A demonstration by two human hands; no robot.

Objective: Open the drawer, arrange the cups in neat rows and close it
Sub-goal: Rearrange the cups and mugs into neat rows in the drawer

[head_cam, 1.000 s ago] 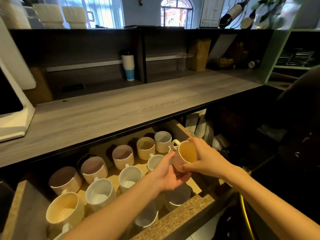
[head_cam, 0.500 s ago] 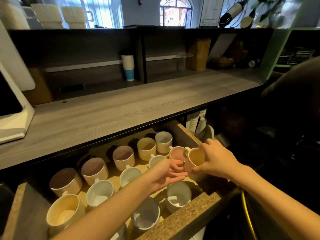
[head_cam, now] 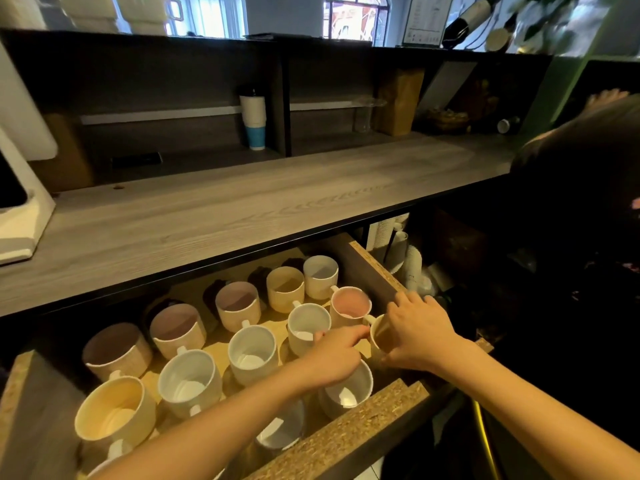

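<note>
**Sorting cups in an open drawer beneath a wooden counter**

Reaching into the pulled-out drawer, a person worked both bare hands among mugs standing upright on its pale floor. The right hand was wrapped over a yellow-lined cup at the drawer's right side, fingers curled around its far wall and thumb on the near side; whether the cup rested on the drawer floor or hung just above it could not be told. The left hand lay just beside it, fingers loosely bent and stretched toward that cup's handle, gripping nothing that could be seen. A pink-lined cup stood directly behind the held one, close to the drawer's right wall. Other cups stood in rough diagonal rows: a white-lined mug near the left hand's fingertips, another white mug to its left, and a large yellow-lined mug at the near left corner. The grey wood counter overhung the drawer's back row. A stack of paper cups stood on the shelf behind.
</note>
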